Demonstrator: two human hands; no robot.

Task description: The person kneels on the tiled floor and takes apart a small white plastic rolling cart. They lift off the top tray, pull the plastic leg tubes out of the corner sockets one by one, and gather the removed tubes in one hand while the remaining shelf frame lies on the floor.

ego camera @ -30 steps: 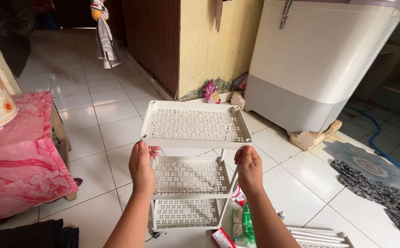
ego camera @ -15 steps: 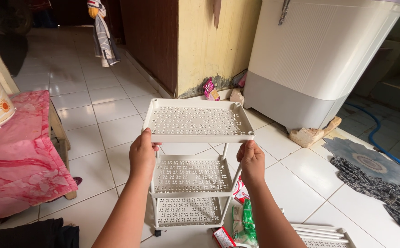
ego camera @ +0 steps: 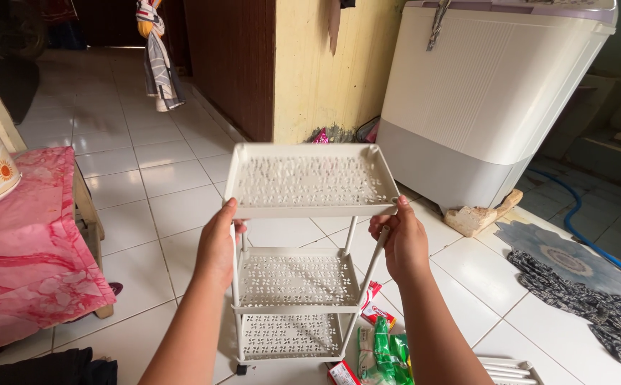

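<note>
the person stands over a white plastic rack [ego camera: 300, 257] with 3 perforated shelves, and both bare hands are on it. the left hand [ego camera: 218, 246] is wrapped around the near left post just under the top shelf [ego camera: 310, 180], thumb tip touching the shelf's front rim; the right hand [ego camera: 399, 246] is closed around the near right post, its thumb up against the rim's other corner. the rack sits on the pale tiled floor [ego camera: 146, 185] in front of the person, its top shelf tipped a little toward the camera — the 2 lower shelves show beneath it, between the forearms. whether every foot touches the floor i cannot tell. just beside the rack's lower right lie some small packets, red-and-white and green [ego camera: 382, 349], and a flat white slatted part [ego camera: 510, 371] at the bottom edge. behind the rack stands a large white washing machine [ego camera: 481, 100] propped on a chunk of stone, near a yellow wall. to the left there is a low seat under a pink cloth [ego camera: 25, 235] — and to the right, a dark patterned cloth [ego camera: 581, 299] and a blue hose [ego camera: 581, 228] on the tiles.
</note>
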